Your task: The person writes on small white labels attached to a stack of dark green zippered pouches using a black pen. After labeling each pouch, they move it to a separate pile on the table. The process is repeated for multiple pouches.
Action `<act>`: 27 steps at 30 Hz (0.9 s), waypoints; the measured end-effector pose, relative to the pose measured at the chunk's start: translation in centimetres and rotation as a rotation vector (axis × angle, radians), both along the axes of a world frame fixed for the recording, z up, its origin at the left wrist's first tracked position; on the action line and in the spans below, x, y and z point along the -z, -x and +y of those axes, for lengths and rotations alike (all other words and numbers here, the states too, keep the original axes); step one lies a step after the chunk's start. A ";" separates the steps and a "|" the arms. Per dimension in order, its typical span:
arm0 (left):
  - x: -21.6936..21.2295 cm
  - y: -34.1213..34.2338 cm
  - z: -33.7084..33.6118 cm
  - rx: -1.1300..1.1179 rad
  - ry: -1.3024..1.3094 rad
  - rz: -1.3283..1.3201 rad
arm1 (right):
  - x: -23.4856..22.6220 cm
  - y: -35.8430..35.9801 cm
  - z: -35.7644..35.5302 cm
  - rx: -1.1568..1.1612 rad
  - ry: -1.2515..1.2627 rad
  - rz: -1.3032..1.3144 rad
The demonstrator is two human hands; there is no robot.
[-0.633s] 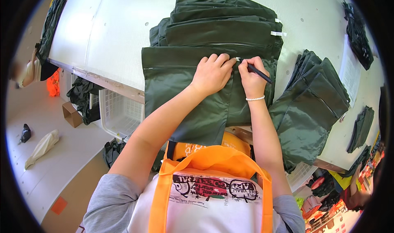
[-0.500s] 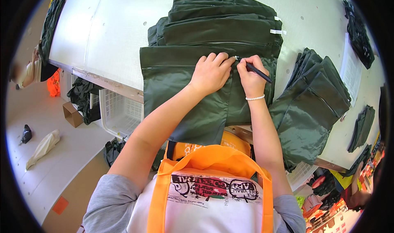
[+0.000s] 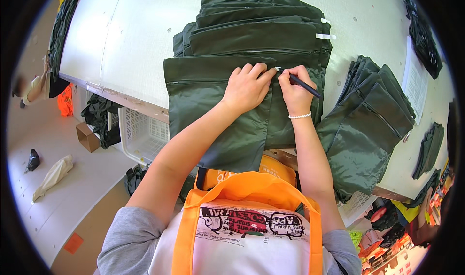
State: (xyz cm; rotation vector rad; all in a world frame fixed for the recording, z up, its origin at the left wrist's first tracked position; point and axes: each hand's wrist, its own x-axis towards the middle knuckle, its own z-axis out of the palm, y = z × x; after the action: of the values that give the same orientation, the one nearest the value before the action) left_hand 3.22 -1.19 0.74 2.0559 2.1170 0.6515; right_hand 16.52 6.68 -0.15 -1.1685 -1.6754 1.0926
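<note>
A dark green fabric piece (image 3: 218,125) with a zip lies on top of the layered pile in front of me. My left hand (image 3: 246,88) rests on its upper right part, fingers bent, holding it down next to a small white label (image 3: 277,69) at its edge. In my right hand (image 3: 297,89) is a black pen (image 3: 305,84), slanted, its tip at that label. Whether the left fingertips also pinch the label is too small to tell. Behind, similar green pieces (image 3: 256,40) overlap, and other white labels (image 3: 325,36) stick out on their right side.
A second stack of green zipped pieces (image 3: 368,125) lies to the right, beside a paper sheet (image 3: 414,76) and a dark bundle (image 3: 423,37). Below the table's edge (image 3: 121,98) stands a white plastic basket (image 3: 140,132). Another person's arm (image 3: 36,88) shows at far left.
The view has shifted very slightly. Both hands keep their places, and the pen tip stays at the label.
</note>
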 end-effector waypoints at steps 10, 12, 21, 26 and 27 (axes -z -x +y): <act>0.2 0.0 0.0 -0.003 -0.009 -0.006 | 0.5 -0.2 0.1 -0.042 -0.029 -0.050; 0.3 0.0 0.0 -0.003 -0.010 -0.010 | 0.6 -0.3 0.1 -0.036 -0.069 -0.061; 0.4 1.2 0.5 -0.083 -0.259 -0.388 | -3.1 -1.7 -3.1 -0.221 -0.326 -0.392; -0.7 0.9 2.4 -0.077 -0.501 -0.485 | -3.3 -0.9 -7.5 -0.158 -0.128 -0.263; -1.7 0.9 2.7 -0.079 -0.535 -0.479 | -4.7 -1.3 -7.6 -0.135 0.019 -0.140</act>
State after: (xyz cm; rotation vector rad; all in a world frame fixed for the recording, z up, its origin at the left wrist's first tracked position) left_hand 2.36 1.52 2.41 1.7644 1.8760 1.6788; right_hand 17.78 -0.93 4.57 -1.1812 -1.8788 1.1332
